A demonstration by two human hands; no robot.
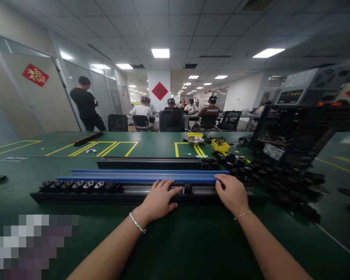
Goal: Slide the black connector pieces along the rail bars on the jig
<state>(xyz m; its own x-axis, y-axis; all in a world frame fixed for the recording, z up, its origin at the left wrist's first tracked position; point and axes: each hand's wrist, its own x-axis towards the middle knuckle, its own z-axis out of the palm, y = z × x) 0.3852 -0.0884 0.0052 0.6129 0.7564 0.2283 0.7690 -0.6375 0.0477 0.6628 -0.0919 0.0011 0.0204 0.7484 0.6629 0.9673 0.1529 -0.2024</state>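
A long black channel rail (105, 199) lies across the green table in front of me. Several small black-and-metal fittings (89, 186) sit in a row in its left part, and one small black fitting (188, 188) stands alone between my hands. My left hand (159, 199) rests over the rail, open, its fingers stretched out and thumb apart. At the right my right hand (233, 193) is closed, fingers bent down by the rail; what is under them is hidden. Just behind runs a blue rail (142, 175), its right end by my right fingertips.
Another black rail (148, 163) lies behind the blue one. A heap of black parts (280, 181) spreads at the right, before an open computer case (282, 134). A metal bowl (195, 140) and yellow tray (220, 146) stand farther back. Several people are in the background.
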